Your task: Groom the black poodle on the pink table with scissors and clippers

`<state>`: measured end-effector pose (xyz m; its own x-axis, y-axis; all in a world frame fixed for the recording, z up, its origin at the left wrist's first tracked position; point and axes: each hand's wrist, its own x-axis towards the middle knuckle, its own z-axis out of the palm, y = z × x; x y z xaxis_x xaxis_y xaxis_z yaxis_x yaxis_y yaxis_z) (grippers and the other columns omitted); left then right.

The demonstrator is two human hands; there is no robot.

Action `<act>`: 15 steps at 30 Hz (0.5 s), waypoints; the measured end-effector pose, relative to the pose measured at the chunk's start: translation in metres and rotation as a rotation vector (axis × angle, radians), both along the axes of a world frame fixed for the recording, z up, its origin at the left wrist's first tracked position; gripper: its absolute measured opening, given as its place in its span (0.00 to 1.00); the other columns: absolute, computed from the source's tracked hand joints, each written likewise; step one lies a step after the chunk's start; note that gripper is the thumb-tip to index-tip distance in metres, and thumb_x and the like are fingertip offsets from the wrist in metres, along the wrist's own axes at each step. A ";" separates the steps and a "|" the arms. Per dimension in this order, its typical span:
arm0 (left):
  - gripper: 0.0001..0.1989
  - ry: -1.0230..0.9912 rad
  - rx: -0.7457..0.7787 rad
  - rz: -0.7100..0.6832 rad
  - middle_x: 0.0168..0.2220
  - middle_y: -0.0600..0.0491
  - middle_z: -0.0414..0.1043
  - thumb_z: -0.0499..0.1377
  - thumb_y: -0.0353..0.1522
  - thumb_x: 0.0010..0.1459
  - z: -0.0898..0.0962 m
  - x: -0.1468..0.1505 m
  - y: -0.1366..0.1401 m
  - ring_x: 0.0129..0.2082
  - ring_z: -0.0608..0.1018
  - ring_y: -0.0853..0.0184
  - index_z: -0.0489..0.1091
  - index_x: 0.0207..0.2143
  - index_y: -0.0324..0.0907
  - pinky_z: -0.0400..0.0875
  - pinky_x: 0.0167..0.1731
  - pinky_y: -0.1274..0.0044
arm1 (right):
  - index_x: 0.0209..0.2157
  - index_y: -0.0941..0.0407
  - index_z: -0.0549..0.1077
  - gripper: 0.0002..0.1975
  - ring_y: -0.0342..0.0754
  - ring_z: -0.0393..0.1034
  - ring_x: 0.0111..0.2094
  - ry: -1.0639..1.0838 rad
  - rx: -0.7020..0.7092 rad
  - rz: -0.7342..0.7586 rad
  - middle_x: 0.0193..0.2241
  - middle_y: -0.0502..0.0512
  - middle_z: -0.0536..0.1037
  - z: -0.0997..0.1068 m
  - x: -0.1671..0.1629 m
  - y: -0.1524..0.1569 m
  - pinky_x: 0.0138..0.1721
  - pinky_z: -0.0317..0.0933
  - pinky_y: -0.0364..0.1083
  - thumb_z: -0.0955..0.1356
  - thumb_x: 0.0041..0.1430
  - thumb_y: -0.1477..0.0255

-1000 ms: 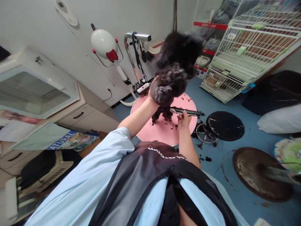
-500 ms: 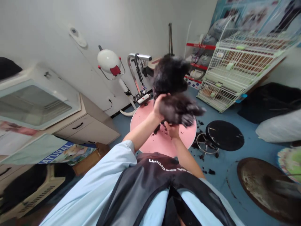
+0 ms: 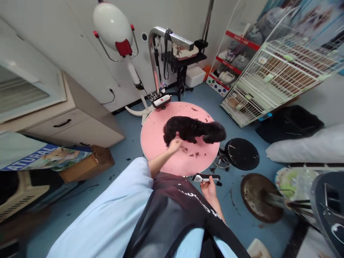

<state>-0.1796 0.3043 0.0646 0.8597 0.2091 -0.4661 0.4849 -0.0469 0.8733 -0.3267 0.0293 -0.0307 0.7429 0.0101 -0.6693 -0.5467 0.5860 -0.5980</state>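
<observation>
A small black curly-haired dog (image 3: pixel 182 125) stands on the round pink table top (image 3: pixel 156 157), its body lengthwise and its bushier head end to the right. Against the lower side of its rear end is my left hand (image 3: pixel 175 144), thumb up and fingers closed at the fur by a hind leg; the fur partly hides the grip. Off the table's near edge, low in front of my apron, my right hand (image 3: pixel 209 187) grips a black-and-white hair clipper (image 3: pixel 206 177). Tufts of cut black hair (image 3: pixel 197 154) lie scattered on the table.
A chrome grooming arm (image 3: pixel 172 36) with hanging straps rises behind the table, beside a tool tray (image 3: pixel 162 101). A white dryer (image 3: pixel 113 27) stands back left. Right are a wire cage (image 3: pixel 279 71), a black stool (image 3: pixel 242 154) and a round rusty base (image 3: pixel 255 197).
The dog was raised between both hands and now stands on the table. My right hand has drawn back toward me, with the clipper now visible. The view has shifted.
</observation>
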 end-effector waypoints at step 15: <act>0.27 0.197 0.074 -0.167 0.32 0.53 0.69 0.47 0.50 0.62 -0.054 0.123 0.116 0.31 0.73 0.69 0.68 0.39 0.35 0.69 0.37 0.72 | 0.24 0.56 0.70 0.09 0.41 0.68 0.15 0.113 0.045 0.004 0.16 0.48 0.74 0.026 0.071 0.029 0.20 0.68 0.40 0.71 0.52 0.68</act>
<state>-0.0569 0.4204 0.0105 0.7790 0.1118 -0.6169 0.6257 -0.2007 0.7538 -0.2553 0.0583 -0.0048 0.6629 0.0444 -0.7474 -0.6113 0.6084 -0.5060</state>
